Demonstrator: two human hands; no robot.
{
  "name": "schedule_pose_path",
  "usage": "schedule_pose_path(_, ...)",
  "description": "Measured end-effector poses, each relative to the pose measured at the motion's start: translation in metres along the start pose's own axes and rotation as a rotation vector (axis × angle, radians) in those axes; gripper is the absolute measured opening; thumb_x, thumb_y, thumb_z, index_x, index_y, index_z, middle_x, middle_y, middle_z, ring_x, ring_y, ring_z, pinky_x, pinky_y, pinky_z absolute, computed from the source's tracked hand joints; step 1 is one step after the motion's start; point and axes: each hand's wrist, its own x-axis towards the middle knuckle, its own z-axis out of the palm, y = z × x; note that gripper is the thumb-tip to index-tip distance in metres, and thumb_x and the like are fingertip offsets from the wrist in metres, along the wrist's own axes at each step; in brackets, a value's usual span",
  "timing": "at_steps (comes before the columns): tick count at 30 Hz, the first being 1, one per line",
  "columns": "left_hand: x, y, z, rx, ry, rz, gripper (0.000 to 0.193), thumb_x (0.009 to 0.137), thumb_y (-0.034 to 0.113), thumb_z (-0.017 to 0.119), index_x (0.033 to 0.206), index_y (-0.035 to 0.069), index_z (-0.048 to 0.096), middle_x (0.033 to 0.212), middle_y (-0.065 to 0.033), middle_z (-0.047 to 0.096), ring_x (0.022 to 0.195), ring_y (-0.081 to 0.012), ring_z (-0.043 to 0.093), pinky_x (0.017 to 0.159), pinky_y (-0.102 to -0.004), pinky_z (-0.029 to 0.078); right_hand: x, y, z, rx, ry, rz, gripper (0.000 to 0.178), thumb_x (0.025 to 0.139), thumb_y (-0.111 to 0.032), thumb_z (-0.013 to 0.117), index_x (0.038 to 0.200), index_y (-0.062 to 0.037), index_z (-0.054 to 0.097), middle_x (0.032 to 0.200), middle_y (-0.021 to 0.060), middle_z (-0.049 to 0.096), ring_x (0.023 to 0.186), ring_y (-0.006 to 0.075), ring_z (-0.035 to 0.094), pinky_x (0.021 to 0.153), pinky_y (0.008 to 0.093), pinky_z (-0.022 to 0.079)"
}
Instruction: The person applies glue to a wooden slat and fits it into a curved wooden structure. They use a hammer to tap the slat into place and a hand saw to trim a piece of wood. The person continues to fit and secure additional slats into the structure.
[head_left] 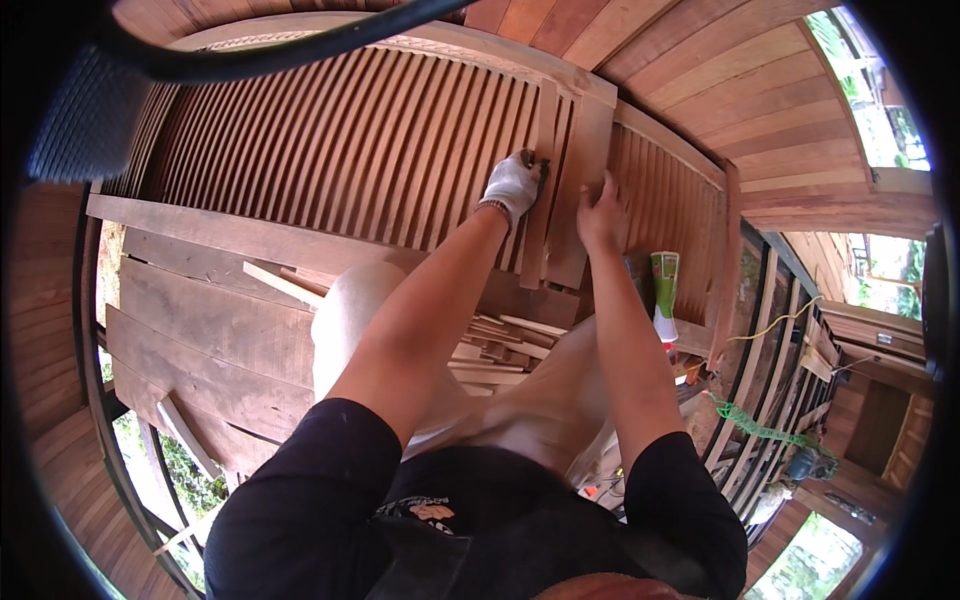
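Observation:
A large wooden louvred panel (350, 150) with many thin slats lies in front of me. My left hand (514, 184), in a white glove with dark fingertips, is closed at a narrow upright wooden strip (540, 215) on the panel. Whatever its fingers may hold is too small to make out. Just right of it runs a wide wooden stile (584, 180). My bare right hand (603, 215) is at this stile's right edge, thumb and fingers apart, with nothing visible in it. A shorter slatted section (665, 190) continues beyond that hand.
A green and white bottle (664, 290) stands near my right forearm. Loose wood strips (500, 345) lie between my legs. Wide planks (215, 300) are at left. Green netting or cord (755, 425) and a yellow cord (780, 322) hang at right. A dark cable (300, 58) crosses the upper left.

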Motion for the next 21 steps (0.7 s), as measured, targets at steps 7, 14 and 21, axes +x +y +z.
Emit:
schedule_pose_path(7,0.021,-0.032,0.04,0.0,-0.028,-0.068,0.033,0.097,0.028,0.057,0.121,0.007,0.065,0.116,-0.0242,0.068,0.111,-0.0407,0.064,0.096,-0.048,0.051,-0.006,0.003,0.022,0.1,-0.091,0.07,0.057,0.101,-0.031,0.056,0.147,-0.0004,0.041,0.142,0.03,0.049,0.13,0.0475,0.048,0.108,0.0517,0.04)
schedule_pose_path(14,0.02,0.004,0.031,0.099,-0.116,-0.029,0.03,0.097,0.024,0.055,0.118,0.004,0.065,0.11,-0.0246,0.07,0.109,-0.0428,0.064,0.094,-0.0502,0.051,-0.003,0.001,0.014,0.107,-0.091,0.09,0.056,0.1,-0.03,0.056,0.146,-0.0008,0.043,0.138,0.0289,0.053,0.127,0.0477,0.05,0.107,0.0513,0.041)
schedule_pose_path(21,0.039,-0.005,0.027,0.204,-0.243,0.007,0.033,0.095,0.026,0.059,0.119,0.004,0.067,0.115,-0.0241,0.069,0.114,-0.0394,0.063,0.098,-0.046,0.051,-0.004,0.001,0.017,0.129,-0.066,0.078,0.056,0.1,-0.03,0.058,0.145,-0.0011,0.044,0.138,0.0289,0.053,0.126,0.0476,0.051,0.106,0.0514,0.042)
